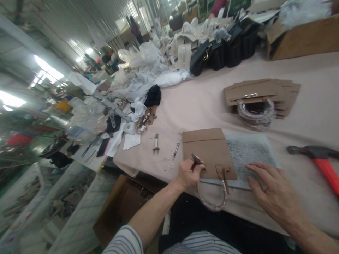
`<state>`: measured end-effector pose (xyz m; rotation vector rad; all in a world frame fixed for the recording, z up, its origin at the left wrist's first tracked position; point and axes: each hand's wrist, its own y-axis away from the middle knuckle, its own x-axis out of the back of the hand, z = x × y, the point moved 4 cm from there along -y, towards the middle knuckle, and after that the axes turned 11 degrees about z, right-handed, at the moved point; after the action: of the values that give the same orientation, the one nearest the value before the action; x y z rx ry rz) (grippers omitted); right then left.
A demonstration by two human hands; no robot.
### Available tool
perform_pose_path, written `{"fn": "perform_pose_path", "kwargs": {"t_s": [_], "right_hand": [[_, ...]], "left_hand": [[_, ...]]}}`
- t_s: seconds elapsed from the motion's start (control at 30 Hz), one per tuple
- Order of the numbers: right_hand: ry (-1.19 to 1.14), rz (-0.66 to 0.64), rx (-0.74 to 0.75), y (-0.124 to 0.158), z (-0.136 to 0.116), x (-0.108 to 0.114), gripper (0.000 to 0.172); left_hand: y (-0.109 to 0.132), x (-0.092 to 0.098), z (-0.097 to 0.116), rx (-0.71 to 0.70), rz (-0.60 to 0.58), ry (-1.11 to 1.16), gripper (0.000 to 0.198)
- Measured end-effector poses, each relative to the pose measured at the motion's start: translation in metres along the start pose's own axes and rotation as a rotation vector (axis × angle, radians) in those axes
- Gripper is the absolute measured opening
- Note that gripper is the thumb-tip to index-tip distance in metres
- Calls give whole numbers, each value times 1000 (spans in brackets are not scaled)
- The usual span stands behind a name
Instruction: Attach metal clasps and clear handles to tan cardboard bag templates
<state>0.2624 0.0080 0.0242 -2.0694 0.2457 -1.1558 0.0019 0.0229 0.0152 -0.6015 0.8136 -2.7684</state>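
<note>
Counter [201, 106]: left hand [186, 173] gripping small dark tool [196, 160] on brown bag panel [208, 151]; right hand [270, 188] flat on grey mat [249, 150]; red-handled hammer [317, 158] nearby

The long bench [201, 106], covered in pale pink cloth, carries a grey speckled slab [251, 150] at its near edge, a red-handled hammer [321, 164] toward the right, a stack of brown card panels [265, 92] mid-bench, small metal tools [156, 143] leftward, and black bags [225, 53] along the far edge.
</note>
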Motion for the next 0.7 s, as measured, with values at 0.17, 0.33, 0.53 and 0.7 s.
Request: {"fn": "perform_pose_path", "kwargs": {"t_s": [0.17, 0.33, 0.53, 0.7], "right_hand": [[54, 10, -16, 11, 21, 8, 23], [71, -9, 34, 13, 13, 3, 23], [80, -17, -1, 10, 10, 0, 24], [91, -15, -8, 7, 5, 3, 23]], "left_hand": [[1, -1, -1, -9, -6, 21, 8], [3, -2, -2, -73, -58, -15, 9], [2, -2, -1, -121, -100, -27, 9], [3, -1, -2, -75, -60, -1, 10]]}}
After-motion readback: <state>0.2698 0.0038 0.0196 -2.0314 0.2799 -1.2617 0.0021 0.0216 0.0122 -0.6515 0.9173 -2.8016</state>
